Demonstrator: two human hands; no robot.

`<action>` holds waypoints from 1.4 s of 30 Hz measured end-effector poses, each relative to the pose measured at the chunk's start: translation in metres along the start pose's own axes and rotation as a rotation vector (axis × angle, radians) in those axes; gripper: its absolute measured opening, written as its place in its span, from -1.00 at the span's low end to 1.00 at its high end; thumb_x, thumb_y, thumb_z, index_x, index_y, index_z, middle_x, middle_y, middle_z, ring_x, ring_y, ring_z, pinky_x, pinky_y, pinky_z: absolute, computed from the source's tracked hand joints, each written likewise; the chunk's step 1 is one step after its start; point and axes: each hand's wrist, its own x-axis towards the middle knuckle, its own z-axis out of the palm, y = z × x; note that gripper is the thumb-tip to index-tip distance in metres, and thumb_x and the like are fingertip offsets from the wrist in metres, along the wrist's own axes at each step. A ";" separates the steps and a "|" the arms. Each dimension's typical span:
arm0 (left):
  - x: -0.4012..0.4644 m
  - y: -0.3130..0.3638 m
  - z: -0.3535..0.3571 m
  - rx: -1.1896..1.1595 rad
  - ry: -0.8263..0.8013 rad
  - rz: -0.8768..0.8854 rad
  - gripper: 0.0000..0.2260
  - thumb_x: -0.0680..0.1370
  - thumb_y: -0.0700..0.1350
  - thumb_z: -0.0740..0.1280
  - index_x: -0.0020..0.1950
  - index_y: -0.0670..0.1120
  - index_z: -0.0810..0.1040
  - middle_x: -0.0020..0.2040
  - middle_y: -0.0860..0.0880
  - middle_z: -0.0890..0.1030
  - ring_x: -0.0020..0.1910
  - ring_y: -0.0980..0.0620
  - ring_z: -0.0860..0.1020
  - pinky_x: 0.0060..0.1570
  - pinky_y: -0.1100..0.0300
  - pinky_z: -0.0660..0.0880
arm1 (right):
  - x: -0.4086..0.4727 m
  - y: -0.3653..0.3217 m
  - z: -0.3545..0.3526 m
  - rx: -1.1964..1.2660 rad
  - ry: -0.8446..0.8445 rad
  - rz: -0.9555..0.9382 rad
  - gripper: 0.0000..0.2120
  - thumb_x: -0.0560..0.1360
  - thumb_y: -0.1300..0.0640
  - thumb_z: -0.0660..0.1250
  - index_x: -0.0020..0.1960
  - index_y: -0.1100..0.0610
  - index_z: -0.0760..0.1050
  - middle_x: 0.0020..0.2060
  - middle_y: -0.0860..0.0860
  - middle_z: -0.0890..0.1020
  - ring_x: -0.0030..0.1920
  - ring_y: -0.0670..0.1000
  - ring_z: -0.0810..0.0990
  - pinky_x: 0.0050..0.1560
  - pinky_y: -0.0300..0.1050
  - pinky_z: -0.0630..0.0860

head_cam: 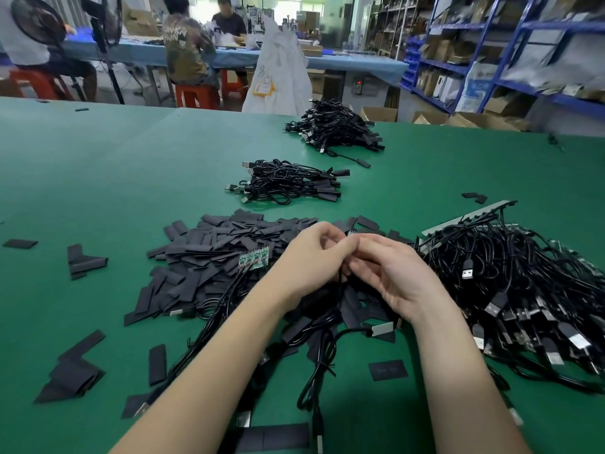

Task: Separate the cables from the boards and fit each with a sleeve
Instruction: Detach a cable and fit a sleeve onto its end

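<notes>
The fingers (330, 247) of the left hand (311, 257) and of the right hand (389, 273) are curled and pressed together around the end of a thin black cable (339, 291), above the loose pile of flat dark grey sleeves (209, 253) on the green desk (98, 175). The cable looks light and limp, so I would hold it close to its stiffer end, where the small green board (253, 258) seems fragile. The fingers hide what exactly is pinched, and the big tangled heap of black USB cables (517, 290) is cut off at the right.

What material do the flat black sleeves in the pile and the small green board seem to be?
Sleeves: probably thin matte plastic tubing, pressed flat; dull, no shine. Board: likely rigid circuit laminate, glossy green, with a row of metal contacts along its edge.
</notes>
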 end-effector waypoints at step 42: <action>0.010 -0.014 -0.036 0.396 0.227 -0.013 -0.95 0.55 -0.06 0.32 -0.10 0.04 0.56 -0.25 0.12 0.56 -0.26 0.15 0.52 -0.31 0.29 0.35 | 0.089 -0.032 0.053 -1.444 0.203 -0.101 -0.69 0.40 0.17 0.49 0.14 0.09 0.62 0.08 0.11 0.63 0.07 0.17 0.63 0.09 -0.01 0.62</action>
